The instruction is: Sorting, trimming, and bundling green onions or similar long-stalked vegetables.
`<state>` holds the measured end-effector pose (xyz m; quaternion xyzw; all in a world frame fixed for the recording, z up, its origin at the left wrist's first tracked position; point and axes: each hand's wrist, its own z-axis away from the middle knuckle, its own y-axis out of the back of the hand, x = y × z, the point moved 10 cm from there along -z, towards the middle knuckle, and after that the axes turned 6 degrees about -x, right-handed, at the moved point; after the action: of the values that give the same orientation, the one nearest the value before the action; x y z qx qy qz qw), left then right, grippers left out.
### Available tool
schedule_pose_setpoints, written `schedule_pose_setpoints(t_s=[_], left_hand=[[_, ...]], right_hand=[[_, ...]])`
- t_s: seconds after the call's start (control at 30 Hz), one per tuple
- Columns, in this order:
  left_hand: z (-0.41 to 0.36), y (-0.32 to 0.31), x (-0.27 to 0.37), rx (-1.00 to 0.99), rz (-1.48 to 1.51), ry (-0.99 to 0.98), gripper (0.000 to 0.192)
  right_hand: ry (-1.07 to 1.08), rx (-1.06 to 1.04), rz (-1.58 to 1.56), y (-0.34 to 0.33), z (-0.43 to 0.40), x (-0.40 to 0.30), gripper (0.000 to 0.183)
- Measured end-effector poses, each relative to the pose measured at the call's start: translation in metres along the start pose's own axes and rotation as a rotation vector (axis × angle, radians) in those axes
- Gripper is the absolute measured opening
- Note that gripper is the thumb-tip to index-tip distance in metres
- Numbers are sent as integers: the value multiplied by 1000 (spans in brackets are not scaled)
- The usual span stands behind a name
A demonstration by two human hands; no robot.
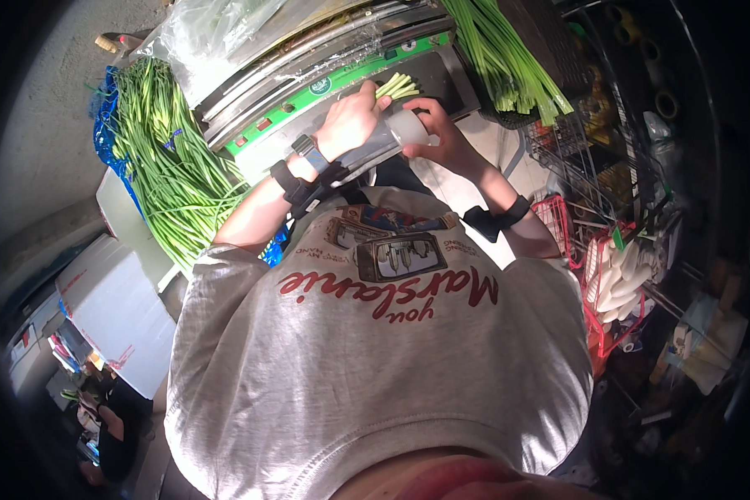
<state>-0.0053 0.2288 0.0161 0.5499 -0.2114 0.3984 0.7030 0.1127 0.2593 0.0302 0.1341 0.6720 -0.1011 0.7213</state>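
Note:
Beside the green-edged metal work surface [369,65] in front of me, my left hand [353,122], with a watch on its wrist, closes around a small bunch of pale green stalks [400,85]. Their cut ends point right; the rest of the bunch is hidden by the hand. Close by on the right, my right hand [440,134] curls its thumb and fingers round a translucent whitish roll [408,128], which looks like tape or film. The two hands are near each other over the near edge of the surface.
Long green stalks with leaves [169,156] lie in a heap at left on blue plastic. More green stalks [506,62] lie at upper right. Clear plastic film [219,37] covers the back left. Red baskets [600,275] and wire racks stand right. A white box [119,306] and another person [109,431] are lower left.

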Motion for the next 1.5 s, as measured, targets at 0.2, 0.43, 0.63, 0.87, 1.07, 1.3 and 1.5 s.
schedule_pose_setpoints(t_s=[0.2, 0.43, 0.63, 0.87, 1.07, 1.3, 1.5], left_hand=[[-3, -33, -8, -101, -129, -226, 28], [-7, -36, -28, -142, 219, -58, 18], [22, -30, 4, 111, -152, -378, 16], [33, -20, 18, 23, -114, -437, 23], [35, -1, 23, -23, -110, -446, 26], [36, 14, 16, -74, 124, -367, 27], [30, 20, 6, -155, 616, -320, 25]], right_hand=[[-106, 43, -1, 3, 8, -5, 41], [-126, 87, -173, 2, -6, -2, 36], [-26, 183, -229, 18, -25, -28, 34], [-62, 200, -516, 45, -49, 16, 43], [11, -132, -1016, 14, -59, 14, 61], [185, -229, -685, -20, -63, -14, 59], [17, 8, -214, -11, -57, 20, 27]])
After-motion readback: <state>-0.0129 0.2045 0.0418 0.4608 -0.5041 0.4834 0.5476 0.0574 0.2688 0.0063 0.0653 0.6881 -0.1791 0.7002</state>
